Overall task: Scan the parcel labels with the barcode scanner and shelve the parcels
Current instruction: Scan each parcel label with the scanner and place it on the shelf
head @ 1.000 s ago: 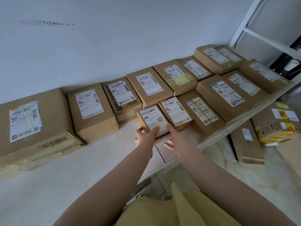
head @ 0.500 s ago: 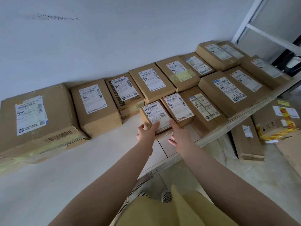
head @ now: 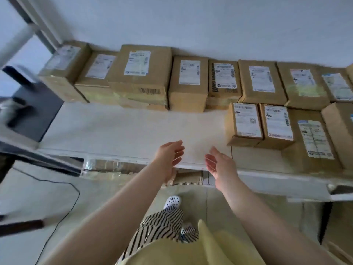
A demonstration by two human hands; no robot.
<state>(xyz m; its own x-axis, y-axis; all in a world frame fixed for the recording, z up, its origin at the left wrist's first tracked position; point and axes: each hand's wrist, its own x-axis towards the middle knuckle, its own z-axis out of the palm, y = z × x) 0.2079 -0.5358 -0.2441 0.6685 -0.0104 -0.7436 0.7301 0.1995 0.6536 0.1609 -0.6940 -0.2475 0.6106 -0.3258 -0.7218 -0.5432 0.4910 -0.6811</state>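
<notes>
Several brown cardboard parcels with white labels lie on a white shelf (head: 133, 129). A small parcel (head: 245, 124) sits at the left end of the front row, beside a second small parcel (head: 277, 126). A large parcel (head: 141, 73) stands in the back row against the wall. My left hand (head: 169, 159) and my right hand (head: 219, 162) hover empty over the shelf's front edge, fingers straight, palms facing each other, left of the small parcel. No barcode scanner is visible.
A dark table (head: 34, 109) and blurred dark objects stand at the left. A black cable (head: 63, 203) runs across the floor. More cardboard (head: 187, 178) lies under the shelf. The shelf's bare stretch spans its front left.
Both hands have let go of the small front parcel and drawn back to the shelf edge. The view has swung left, so the parcels now sit to the right.
</notes>
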